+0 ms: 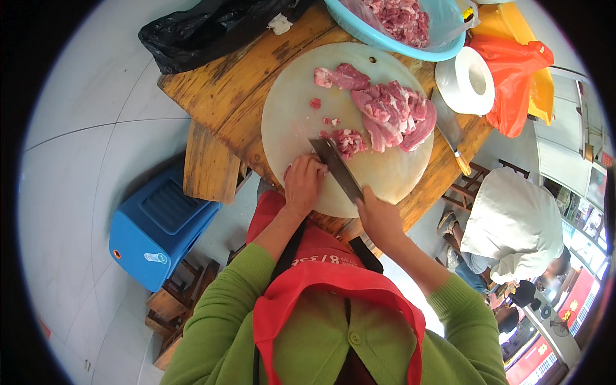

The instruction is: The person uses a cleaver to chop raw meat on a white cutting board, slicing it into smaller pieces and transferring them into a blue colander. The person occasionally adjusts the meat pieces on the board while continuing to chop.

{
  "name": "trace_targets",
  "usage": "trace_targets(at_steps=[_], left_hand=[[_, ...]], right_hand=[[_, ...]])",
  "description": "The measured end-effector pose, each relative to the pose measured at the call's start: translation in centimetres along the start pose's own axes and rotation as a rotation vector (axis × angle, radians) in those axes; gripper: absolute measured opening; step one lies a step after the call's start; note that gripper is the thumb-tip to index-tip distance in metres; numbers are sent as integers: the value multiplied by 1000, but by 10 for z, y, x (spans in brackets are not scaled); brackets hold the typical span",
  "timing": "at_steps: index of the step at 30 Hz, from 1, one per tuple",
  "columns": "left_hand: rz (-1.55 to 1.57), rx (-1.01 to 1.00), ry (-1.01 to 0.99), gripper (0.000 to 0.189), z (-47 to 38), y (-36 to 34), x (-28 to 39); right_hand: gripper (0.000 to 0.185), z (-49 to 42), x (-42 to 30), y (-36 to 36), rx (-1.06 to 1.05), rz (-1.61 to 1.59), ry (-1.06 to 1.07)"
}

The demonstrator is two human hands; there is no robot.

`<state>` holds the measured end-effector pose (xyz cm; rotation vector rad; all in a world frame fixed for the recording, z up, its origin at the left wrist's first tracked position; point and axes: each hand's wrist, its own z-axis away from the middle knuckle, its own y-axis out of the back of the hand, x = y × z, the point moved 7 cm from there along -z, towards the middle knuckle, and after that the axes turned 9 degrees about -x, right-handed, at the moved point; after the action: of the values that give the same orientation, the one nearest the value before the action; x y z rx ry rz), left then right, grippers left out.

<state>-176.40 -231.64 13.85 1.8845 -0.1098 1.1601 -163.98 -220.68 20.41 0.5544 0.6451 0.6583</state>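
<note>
My right hand (380, 217) grips the handle of a cleaver (340, 169), its blade slanting across a round white cutting board (284, 110). Under the fingers of my left hand (304, 184) a piece of raw meat is pressed to the board, close beside the blade; most of that piece is hidden. On the blade's other side lies a small heap of chopped meat (350, 143). Larger raw meat slices (392, 113) are piled at the board's right, with another strip (342, 76) near the top. A few small bits (315, 103) lie loose.
Beyond the board stands a blue plastic basin (399, 47) of cut meat. A second knife (452, 132) lies at the wooden table's (226, 96) right edge, near a plastic-film roll (464, 82) and a red bag (505, 82). A black bag (202, 36) lies far left. People sit at right.
</note>
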Motion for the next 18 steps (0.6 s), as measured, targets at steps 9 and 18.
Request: trace_targets(at_steps=[9,18], left_hand=[[-18,-2,-87,20,-7,20,18],[46,-1,90,13,4,10,-7]], right_hand=[[27,-115,-72,53,411,-35,229],[19,15,3,12,37,13,62]])
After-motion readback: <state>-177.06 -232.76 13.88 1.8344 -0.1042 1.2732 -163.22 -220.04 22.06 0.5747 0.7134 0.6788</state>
